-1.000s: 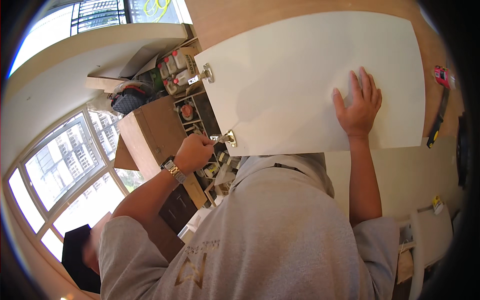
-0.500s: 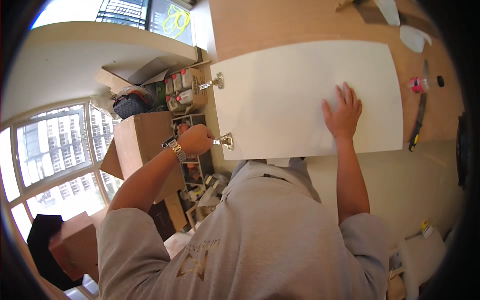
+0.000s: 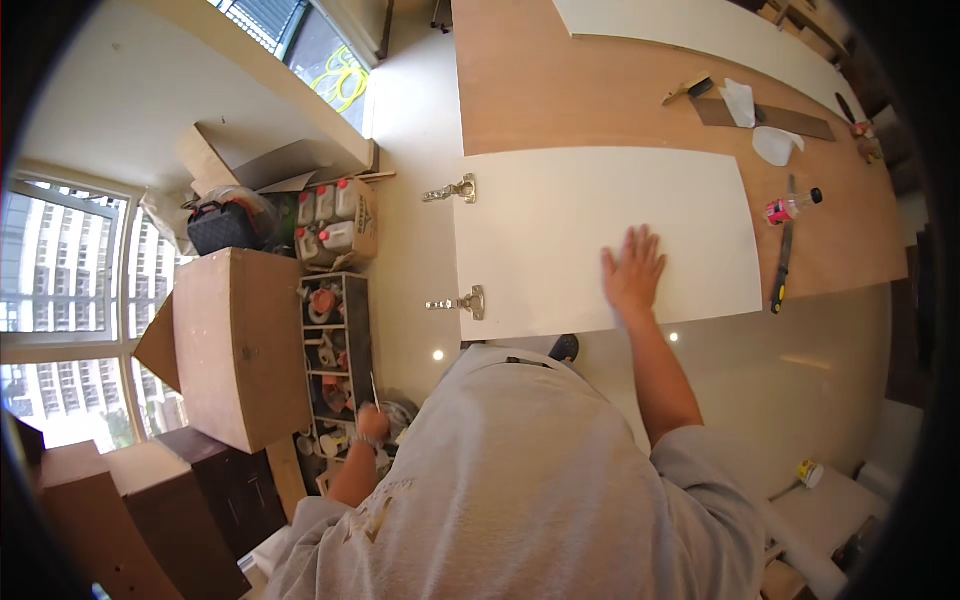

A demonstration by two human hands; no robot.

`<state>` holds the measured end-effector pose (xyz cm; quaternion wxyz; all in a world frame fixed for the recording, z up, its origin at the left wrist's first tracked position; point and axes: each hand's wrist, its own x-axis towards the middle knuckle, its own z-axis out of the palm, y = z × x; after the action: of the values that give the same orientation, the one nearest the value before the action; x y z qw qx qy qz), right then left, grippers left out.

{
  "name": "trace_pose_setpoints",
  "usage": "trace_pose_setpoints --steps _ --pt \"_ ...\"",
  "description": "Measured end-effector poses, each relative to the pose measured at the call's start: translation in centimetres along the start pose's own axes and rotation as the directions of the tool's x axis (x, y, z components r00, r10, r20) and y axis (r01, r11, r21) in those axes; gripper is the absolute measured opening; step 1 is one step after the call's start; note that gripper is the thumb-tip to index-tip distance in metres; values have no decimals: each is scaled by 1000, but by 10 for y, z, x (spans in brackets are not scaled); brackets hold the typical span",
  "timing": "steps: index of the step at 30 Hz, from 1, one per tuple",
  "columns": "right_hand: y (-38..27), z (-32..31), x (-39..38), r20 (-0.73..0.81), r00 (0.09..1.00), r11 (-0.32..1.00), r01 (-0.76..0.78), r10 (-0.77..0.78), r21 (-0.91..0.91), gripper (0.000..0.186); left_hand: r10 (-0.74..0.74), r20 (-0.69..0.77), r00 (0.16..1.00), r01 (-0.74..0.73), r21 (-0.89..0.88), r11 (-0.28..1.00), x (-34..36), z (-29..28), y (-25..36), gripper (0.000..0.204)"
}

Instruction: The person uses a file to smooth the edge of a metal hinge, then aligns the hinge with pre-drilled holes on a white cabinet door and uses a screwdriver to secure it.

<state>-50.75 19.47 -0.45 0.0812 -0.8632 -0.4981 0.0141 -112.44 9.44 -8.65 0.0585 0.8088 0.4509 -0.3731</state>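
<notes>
A white cabinet door (image 3: pixel 540 240) lies flat on the brown board. Two metal cabinet hinges, the far hinge (image 3: pixel 466 188) and the near hinge (image 3: pixel 472 303), sit along its left edge with their arms sticking out past it. My right hand (image 3: pixel 632 275) rests flat on the door near its front edge, fingers spread. Down at my left side, away from the door, my left hand (image 3: pixel 373 425) is closed around a thin-shafted tool (image 3: pixel 375 388) that looks like a screwdriver. Its handle is hidden in the fist.
On the brown board (image 3: pixel 520 90) right of the door lie a small bottle (image 3: pixel 783 208) and a knife (image 3: pixel 782 270); a brush (image 3: pixel 690 88) lies beyond. Left stand a shelf (image 3: pixel 335 280) of tools, a large wooden box (image 3: pixel 240 350) and several jugs (image 3: pixel 340 205).
My left hand has left the near hinge and moved back to my left side. The right hand stays flat on the door. The head view has shifted.
</notes>
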Motion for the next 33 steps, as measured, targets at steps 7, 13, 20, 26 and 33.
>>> trace_pose_setpoints --steps 7,13,20,26,33 --pt "-127 4 -82 93 968 971 225 -233 86 72 -249 393 885 460 -822 336 -16 19 -30 20" --pt "-153 -1 -123 187 931 949 299 -314 105 69 -320 259 911 305 -947 102 63 54 -116 17" --pt "-138 -15 -184 193 941 958 255 -278 134 65 -131 91 987 -3 -811 -585 121 -120 -127 8" --pt "-95 -23 -202 171 978 992 109 -119 67 70 270 -153 951 84 -708 -701 95 -273 -57 42" --pt "-33 -12 -215 27 999 942 -26 18 335 69 548 -231 804 12 -915 -403 70 -345 74 64"
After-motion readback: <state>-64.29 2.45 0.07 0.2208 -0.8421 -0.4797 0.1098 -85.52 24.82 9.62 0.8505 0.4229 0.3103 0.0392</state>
